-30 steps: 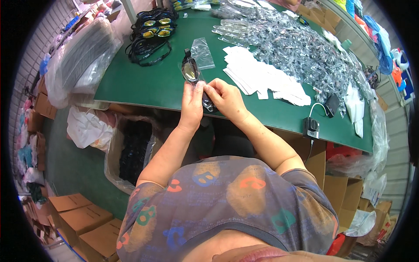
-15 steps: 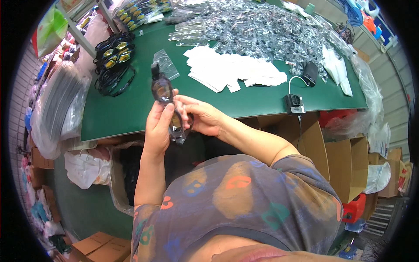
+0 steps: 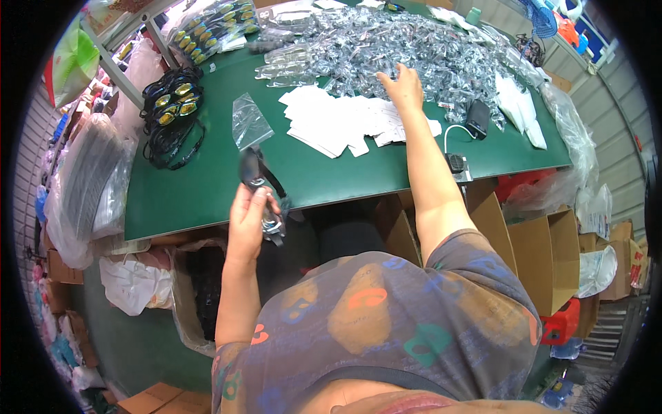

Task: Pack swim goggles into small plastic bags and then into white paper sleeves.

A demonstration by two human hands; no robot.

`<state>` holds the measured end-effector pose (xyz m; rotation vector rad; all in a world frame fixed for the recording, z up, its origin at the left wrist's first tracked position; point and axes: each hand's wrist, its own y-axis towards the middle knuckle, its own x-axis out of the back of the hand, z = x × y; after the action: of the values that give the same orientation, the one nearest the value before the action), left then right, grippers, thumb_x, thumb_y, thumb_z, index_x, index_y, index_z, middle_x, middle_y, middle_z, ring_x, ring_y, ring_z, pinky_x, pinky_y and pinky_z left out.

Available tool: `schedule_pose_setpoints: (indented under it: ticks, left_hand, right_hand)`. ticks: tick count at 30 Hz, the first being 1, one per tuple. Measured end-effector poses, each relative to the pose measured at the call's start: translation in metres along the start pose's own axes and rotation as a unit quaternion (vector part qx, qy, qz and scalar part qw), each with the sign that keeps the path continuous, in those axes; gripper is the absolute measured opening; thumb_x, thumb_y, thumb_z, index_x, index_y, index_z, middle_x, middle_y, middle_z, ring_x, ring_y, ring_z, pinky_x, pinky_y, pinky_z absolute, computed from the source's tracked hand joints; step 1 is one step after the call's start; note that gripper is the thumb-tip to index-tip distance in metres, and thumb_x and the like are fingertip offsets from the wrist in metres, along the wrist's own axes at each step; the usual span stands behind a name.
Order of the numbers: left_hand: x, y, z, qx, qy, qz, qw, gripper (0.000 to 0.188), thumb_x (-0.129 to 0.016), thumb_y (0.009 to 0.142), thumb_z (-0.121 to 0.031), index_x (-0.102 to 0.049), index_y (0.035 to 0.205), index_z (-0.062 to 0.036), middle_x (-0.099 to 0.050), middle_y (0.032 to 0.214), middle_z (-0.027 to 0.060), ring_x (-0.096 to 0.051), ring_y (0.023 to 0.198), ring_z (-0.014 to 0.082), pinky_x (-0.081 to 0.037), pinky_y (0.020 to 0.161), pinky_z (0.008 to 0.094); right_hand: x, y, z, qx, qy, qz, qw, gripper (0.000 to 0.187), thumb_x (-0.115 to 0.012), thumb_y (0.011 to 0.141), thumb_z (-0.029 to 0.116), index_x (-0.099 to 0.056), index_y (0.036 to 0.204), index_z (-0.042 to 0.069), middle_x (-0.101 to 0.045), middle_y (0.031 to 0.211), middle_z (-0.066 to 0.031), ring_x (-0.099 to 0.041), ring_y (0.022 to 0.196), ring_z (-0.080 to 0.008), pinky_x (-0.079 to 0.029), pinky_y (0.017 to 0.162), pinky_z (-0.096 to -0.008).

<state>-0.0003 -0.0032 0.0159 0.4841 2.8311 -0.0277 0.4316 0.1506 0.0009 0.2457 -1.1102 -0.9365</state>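
Note:
A pair of dark swimming goggles (image 3: pixel 251 167) with a black strap is gripped in my left hand (image 3: pixel 244 217), just off the table's near edge. My fingers and thumb close round its middle, and one lens points up toward the table. My right hand (image 3: pixel 404 91) is stretched far forward, fingers spread and holding nothing. It is over the near side of a large heap of small clear plastic pieces (image 3: pixel 358 52); whether it touches them I cannot tell. White paper slips (image 3: pixel 321 124) lie beneath and left of my right forearm. A flat clear plastic bag (image 3: pixel 250 124) rests beyond the goggles.
Black goggles with yellow mirrored lenses (image 3: pixel 181 105) are bunched at the table's left, with more packed goggles (image 3: pixel 214 31) behind. A black device (image 3: pixel 477 119) and a small box with a white cable (image 3: pixel 455 165) sit at the right. Open cardboard boxes (image 3: pixel 545 259) stand below.
My right hand has let go of the goggles and moved forward and right to the clear plastic heap. My left hand has kept the goggles, which are tilted differently and slightly lower.

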Motion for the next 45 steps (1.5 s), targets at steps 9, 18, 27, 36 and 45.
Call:
schedule_pose_setpoints:
  ticks: [9,18,27,36,45]
  left_hand:
    - [-0.012,0.007,0.011,0.086,-0.118,-0.035,0.989,0.027,-0.055,0.105,-0.022,-0.054,0.128,-0.0063,-0.059,0.097,0.0046,-0.063,0.082,0.0156,-0.058,0.062,0.0335]
    - [-0.037,0.016,0.040,0.104,-0.171,0.007,0.980,0.032,-0.048,0.109,-0.026,-0.054,0.133,-0.0056,-0.065,0.114,0.0062,-0.065,0.102,0.0160,-0.056,0.089,0.0328]
    - [-0.029,-0.006,0.036,0.110,-0.169,0.042,0.979,0.045,-0.051,0.103,-0.015,-0.042,0.145,-0.0015,-0.059,0.119,0.0108,-0.064,0.103,0.0219,-0.064,0.073,0.0414]
    - [-0.022,-0.005,0.033,0.156,-0.340,0.044,0.926,0.044,-0.054,0.101,-0.015,-0.045,0.142,-0.0029,-0.063,0.112,0.0109,-0.066,0.100,0.0218,-0.064,0.072,0.0399]
    - [-0.023,-0.002,0.036,0.135,-0.239,0.008,0.962,0.047,-0.062,0.099,-0.013,-0.044,0.142,-0.0058,-0.063,0.112,0.0098,-0.066,0.100,0.0211,-0.063,0.073,0.0406]
  right_hand:
    - [0.037,-0.008,0.020,-0.095,0.501,0.190,0.839,0.022,-0.073,0.090,0.021,-0.073,0.103,0.003,-0.070,0.090,-0.0040,-0.066,0.085,-0.0143,-0.053,0.073,-0.0315]
    - [0.124,-0.164,0.152,0.291,0.320,0.436,0.789,0.012,-0.070,0.084,0.015,-0.068,0.089,0.004,-0.063,0.081,-0.0103,-0.066,0.076,-0.0248,-0.053,0.070,-0.0358]
    - [0.080,-0.144,0.122,0.168,0.385,0.462,0.781,0.021,-0.070,0.095,0.021,-0.073,0.110,0.005,-0.074,0.097,-0.0138,-0.072,0.091,-0.0235,-0.055,0.083,-0.0336]
    - [0.058,-0.121,0.072,0.328,-0.015,0.309,0.892,0.028,-0.069,0.092,0.029,-0.070,0.114,0.011,-0.066,0.123,-0.0087,-0.060,0.117,-0.0330,-0.044,0.098,-0.0478]
    - [0.072,-0.115,0.062,0.363,0.083,0.188,0.909,0.013,-0.068,0.092,0.022,-0.073,0.101,0.014,-0.069,0.098,-0.0027,-0.063,0.108,-0.0237,-0.040,0.102,-0.0439]
